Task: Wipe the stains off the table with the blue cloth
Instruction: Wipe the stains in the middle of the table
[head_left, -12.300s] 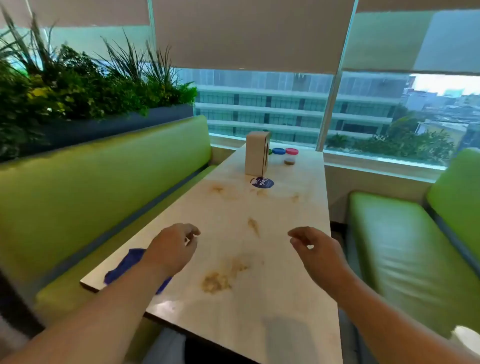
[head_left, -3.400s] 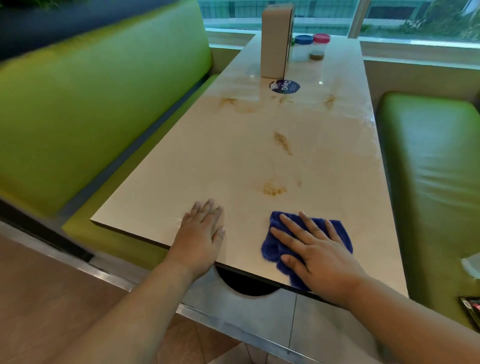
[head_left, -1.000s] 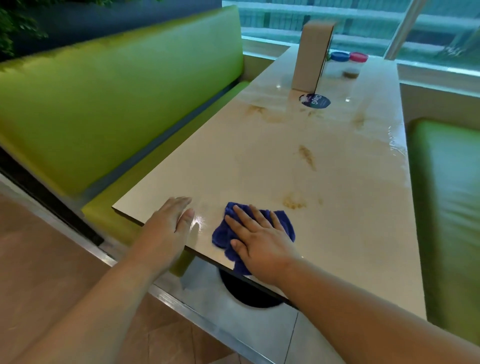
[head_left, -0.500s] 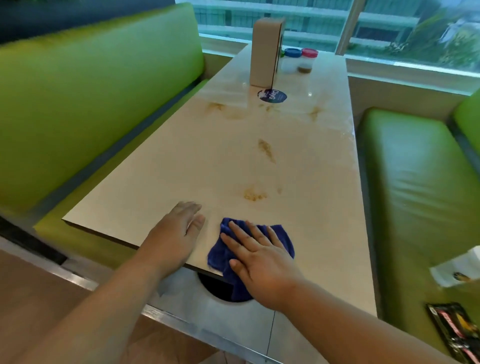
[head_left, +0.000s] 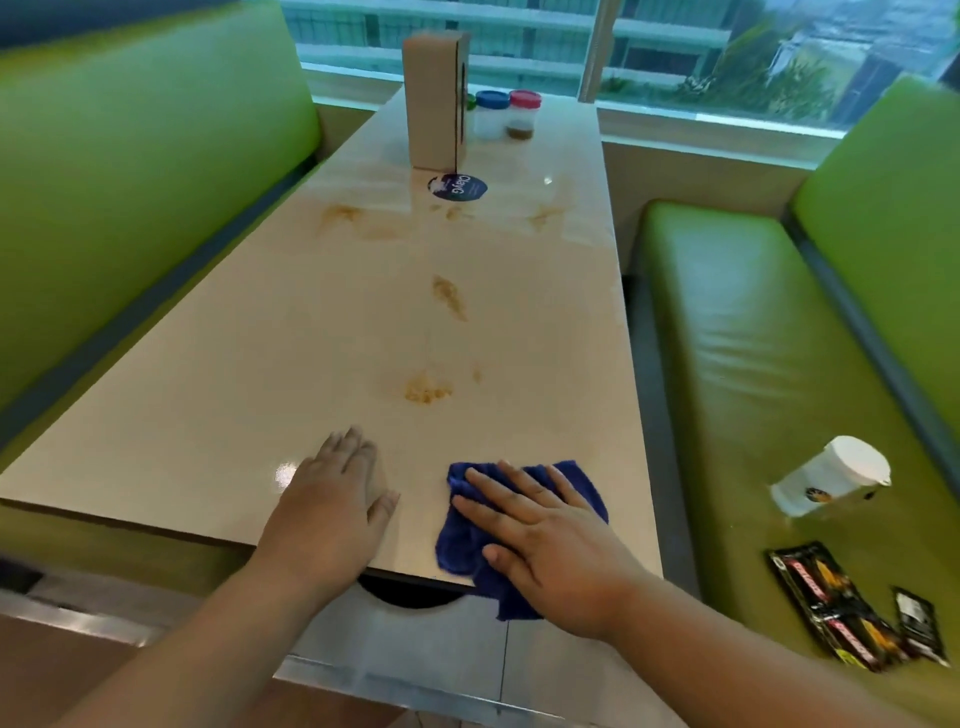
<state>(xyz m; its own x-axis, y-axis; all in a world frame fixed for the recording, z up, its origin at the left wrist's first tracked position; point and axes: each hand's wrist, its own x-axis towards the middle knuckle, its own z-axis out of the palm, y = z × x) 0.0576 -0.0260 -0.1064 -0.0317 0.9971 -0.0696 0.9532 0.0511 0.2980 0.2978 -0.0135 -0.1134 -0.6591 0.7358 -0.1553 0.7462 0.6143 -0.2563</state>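
The blue cloth (head_left: 462, 545) lies at the near edge of the long beige table (head_left: 260, 374), part of it hanging over the rim. My right hand (head_left: 545, 540) presses flat on the cloth with fingers spread. My left hand (head_left: 332, 509) rests flat on the bare tabletop just left of it. Brown stains mark the table: one (head_left: 427, 391) a short way beyond the cloth, a streak (head_left: 449, 297) at mid-table, and several (head_left: 343, 214) near the far end.
A cardboard box (head_left: 435, 98), a round blue sticker (head_left: 457, 187) and lidded jars (head_left: 506, 114) stand at the far end. Green benches (head_left: 753, 364) flank both sides. On the right bench lie a white cup (head_left: 831, 478) and dark sachets (head_left: 841, 608).
My right hand has slid the cloth to the right along the near edge. My left hand stays flat on the table beside it. The view has shifted slightly.
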